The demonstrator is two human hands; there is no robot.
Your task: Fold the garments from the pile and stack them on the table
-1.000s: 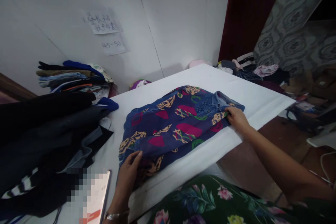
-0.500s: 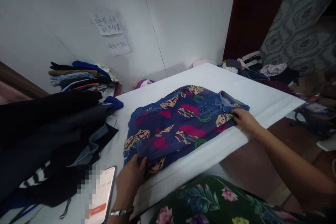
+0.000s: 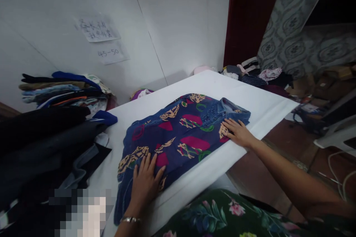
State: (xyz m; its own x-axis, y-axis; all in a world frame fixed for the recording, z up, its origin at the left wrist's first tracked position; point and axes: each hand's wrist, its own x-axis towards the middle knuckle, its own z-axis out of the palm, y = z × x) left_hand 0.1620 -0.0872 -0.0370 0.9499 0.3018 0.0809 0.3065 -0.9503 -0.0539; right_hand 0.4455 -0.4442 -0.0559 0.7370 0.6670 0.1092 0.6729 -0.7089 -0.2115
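A dark blue denim shirt (image 3: pixel 183 129) with pink, green and tan patches lies on a white table (image 3: pixel 267 96). Its collar points to the right and its sides look folded inward. My left hand (image 3: pixel 147 177) rests flat on the lower left part of the shirt, fingers spread. Near the collar, my right hand (image 3: pixel 237 132) lies open on the cloth with its fingers stretched out. Neither hand grips the fabric.
A heap of dark clothes (image 3: pixel 41 148) covers the left side. Behind it rises a stack of folded garments (image 3: pixel 66 89). More clothing (image 3: pixel 256 76) is piled past the table's far right corner. Handwritten papers (image 3: pixel 97 29) hang on the wall.
Both hands have let go of the shirt's near edge and now lie flat on top of it. A blue denim part now shows at the lower left. The view has turned right.
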